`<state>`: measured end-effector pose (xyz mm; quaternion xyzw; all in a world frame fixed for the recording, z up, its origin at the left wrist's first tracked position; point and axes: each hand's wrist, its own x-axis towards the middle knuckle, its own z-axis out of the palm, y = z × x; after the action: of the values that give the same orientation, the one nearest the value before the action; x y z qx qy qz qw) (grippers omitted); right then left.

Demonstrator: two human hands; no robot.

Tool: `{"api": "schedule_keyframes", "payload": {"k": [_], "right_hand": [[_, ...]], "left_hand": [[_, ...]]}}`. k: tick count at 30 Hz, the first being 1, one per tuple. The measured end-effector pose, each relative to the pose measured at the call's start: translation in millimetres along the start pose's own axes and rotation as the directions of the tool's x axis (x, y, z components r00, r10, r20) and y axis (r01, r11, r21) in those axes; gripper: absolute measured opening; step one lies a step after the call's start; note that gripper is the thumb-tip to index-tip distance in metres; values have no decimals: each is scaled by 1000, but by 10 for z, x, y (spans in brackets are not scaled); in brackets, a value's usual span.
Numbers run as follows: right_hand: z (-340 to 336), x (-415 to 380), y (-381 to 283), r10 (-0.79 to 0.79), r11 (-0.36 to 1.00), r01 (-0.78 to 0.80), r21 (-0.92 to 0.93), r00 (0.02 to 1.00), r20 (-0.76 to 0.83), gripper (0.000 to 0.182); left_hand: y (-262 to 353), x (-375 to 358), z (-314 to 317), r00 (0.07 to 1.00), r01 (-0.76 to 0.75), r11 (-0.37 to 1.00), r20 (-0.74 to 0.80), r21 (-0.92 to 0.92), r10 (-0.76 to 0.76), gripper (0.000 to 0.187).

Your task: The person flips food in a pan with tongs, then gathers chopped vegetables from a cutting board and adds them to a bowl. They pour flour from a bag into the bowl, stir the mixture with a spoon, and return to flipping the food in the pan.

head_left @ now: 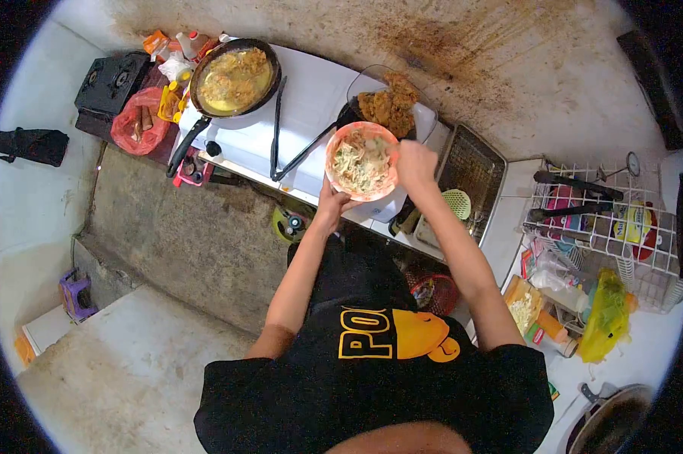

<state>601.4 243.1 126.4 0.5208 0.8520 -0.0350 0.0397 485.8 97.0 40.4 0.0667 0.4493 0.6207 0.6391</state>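
My left hand (334,205) grips a pink-orange bowl (392,184) by its near left rim, the fingers partly under it. Inside lies a pale mixture (359,163) with shreds and green bits. At the bowl's right side my right hand (416,163) is closed in a fist; what it grips is hidden. Just behind the bowl, brown fried fritters (389,106) fill a clear dish (426,121). Black tongs (277,132) lie spread on the white surface (311,91), one arm reaching toward the bowl. To the left, fritters sizzle in oil in a black frying pan (272,85).
A metal tray (484,163) with a pale green strainer (456,203) sits right of the bowl. Farther right stands a white wire rack (591,178) of bottles. At left are a red plastic bag (156,121) and a black burner (114,82). The pan handle (186,149) overhangs the front edge.
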Motion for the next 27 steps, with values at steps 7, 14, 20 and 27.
{"api": "schedule_keyframes", "payload": {"k": [7, 14, 20, 27], "right_hand": [[319, 91, -125, -589, 807, 589, -42, 796, -143, 10], [38, -362, 314, -642, 759, 636, -137, 767, 5, 10], [155, -288, 132, -451, 874, 464, -145, 885, 115, 15], [96, -134, -16, -349, 928, 363, -82, 925, 154, 11]], "left_hand": [[45, 13, -74, 998, 48, 999, 41, 4, -48, 78], [128, -31, -13, 997, 70, 997, -33, -20, -71, 76], [43, 19, -94, 999, 51, 999, -11, 9, -51, 80], [-23, 44, -59, 1000, 6, 1000, 8, 29, -6, 80]]}}
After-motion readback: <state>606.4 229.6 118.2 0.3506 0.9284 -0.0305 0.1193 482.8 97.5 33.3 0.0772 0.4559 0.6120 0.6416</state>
